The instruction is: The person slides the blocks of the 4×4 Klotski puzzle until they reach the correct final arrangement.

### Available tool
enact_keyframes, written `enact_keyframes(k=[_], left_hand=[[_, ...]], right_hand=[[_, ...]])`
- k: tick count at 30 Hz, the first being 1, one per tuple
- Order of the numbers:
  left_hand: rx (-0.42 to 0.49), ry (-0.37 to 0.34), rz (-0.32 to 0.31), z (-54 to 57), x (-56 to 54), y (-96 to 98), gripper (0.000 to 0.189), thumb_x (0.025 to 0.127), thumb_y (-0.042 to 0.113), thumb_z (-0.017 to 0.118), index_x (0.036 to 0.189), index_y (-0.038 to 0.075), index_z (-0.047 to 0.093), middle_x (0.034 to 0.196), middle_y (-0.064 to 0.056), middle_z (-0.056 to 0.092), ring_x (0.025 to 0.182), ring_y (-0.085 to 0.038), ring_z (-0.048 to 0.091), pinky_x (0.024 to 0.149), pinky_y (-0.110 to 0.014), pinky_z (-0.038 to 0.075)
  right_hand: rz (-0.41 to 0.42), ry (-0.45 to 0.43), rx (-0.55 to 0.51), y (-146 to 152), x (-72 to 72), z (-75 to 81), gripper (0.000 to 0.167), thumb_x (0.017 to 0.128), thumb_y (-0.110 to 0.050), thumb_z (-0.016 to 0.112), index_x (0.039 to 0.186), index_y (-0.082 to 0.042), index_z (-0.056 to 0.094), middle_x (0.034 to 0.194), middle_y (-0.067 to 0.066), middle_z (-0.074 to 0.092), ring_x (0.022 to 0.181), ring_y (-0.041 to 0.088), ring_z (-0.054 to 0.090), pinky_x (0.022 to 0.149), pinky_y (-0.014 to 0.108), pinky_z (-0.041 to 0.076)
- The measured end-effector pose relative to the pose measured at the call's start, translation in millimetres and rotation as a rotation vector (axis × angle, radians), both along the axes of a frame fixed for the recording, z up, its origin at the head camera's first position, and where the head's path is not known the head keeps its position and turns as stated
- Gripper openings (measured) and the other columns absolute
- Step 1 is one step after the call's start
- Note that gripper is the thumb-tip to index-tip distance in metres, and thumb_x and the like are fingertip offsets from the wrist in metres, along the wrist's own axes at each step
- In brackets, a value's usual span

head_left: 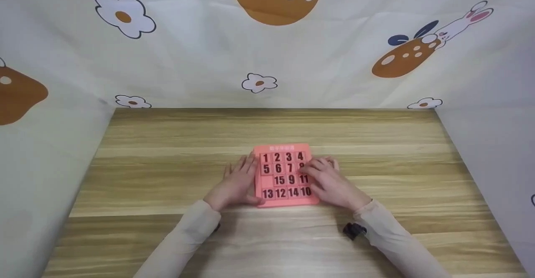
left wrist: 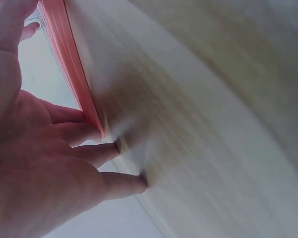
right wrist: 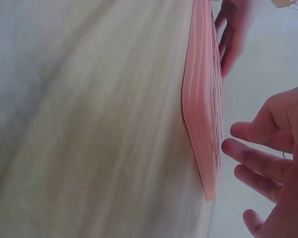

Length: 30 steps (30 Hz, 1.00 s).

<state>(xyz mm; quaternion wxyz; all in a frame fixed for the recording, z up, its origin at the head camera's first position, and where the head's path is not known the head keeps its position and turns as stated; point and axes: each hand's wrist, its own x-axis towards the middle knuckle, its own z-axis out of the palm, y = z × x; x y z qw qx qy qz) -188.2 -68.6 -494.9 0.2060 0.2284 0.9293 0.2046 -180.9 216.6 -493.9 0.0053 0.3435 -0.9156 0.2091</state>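
Note:
A pink number slide puzzle (head_left: 288, 202) lies flat on the wooden table, its black-numbered tiles facing up. Its tiles read 1 to 4 in the top row and 13, 12, 14, 10 in the bottom row; the third row has a gap at its left end, before 15, 9 and 11. My left hand (head_left: 234, 186) rests along the puzzle's left side, thumb at the near corner and fingers (left wrist: 124, 184) extended and spread. Over the right edge, my right hand (head_left: 332, 184) has its fingertips at the 8 tile, partly covering it. In the right wrist view its fingers (right wrist: 258, 161) are loosely bent.
The wooden table (head_left: 167, 144) extends around the puzzle. A pale cloth (head_left: 188, 60) printed with flowers and orange shapes rises at the back and both sides. A small black object (head_left: 354, 230) sits by the right wrist.

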Motion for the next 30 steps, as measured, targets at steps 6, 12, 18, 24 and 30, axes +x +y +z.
enact_keyframes(k=[6, 12, 18, 24, 30], left_hand=[[0.021, -0.004, 0.0, -2.4, 0.6, -0.7, 0.119, 0.073, 0.048, 0.08, 0.153, -0.002, 0.008, 0.16, -0.016, -0.002, 0.144, -0.038, 0.0, 0.11, -0.064, 0.0], [-0.004, -0.014, 0.004, -0.6, -0.6, 0.8, 0.119, 0.073, 0.048, 0.08, 0.154, -0.001, 0.008, 0.16, -0.015, -0.004, 0.144, -0.038, 0.0, 0.11, -0.063, -0.001], [-0.029, -0.014, 0.004, 0.4, -1.4, 1.6, 0.119, 0.073, 0.05, 0.079, 0.154, 0.0, 0.008, 0.16, -0.014, -0.004, 0.145, -0.037, 0.0, 0.11, -0.064, 0.001], [-0.032, -0.012, -0.003, 1.3, -0.7, 1.5, 0.118, 0.073, 0.05, 0.079, 0.154, 0.0, 0.008, 0.16, -0.015, -0.003, 0.144, -0.037, 0.001, 0.11, -0.064, 0.0], [-0.013, 0.0, 0.0, 0.7, 0.6, 0.8, 0.118, 0.073, 0.05, 0.08, 0.153, -0.001, 0.01, 0.16, -0.016, -0.001, 0.144, -0.038, 0.001, 0.111, -0.063, -0.001]], right_hand=[[0.049, -0.008, 0.001, -12.8, 3.1, 0.2, 0.034, 0.081, -0.007, 0.064, 0.115, -0.01, 0.068, 0.114, 0.002, 0.058, 0.111, 0.022, 0.046, 0.101, 0.051, 0.026], [0.114, 0.005, 0.006, -28.1, 4.6, 2.2, 0.027, 0.082, -0.011, 0.066, 0.109, -0.015, 0.072, 0.113, 0.003, 0.056, 0.111, 0.022, 0.045, 0.1, 0.052, 0.027], [0.174, 0.002, 0.032, -36.2, 8.7, 1.7, 0.029, 0.083, -0.012, 0.064, 0.11, -0.018, 0.072, 0.116, 0.003, 0.057, 0.112, 0.021, 0.044, 0.103, 0.05, 0.026], [0.248, -0.003, 0.064, -42.5, 14.1, -0.1, 0.035, 0.084, -0.015, 0.065, 0.119, -0.019, 0.069, 0.129, 0.004, 0.054, 0.122, 0.023, 0.041, 0.104, 0.054, 0.025], [0.203, 0.048, 0.16, -47.8, 15.6, 1.1, 0.044, 0.086, -0.019, 0.065, 0.129, -0.026, 0.063, 0.143, 0.007, 0.045, 0.132, 0.032, 0.034, 0.105, 0.059, 0.023]])
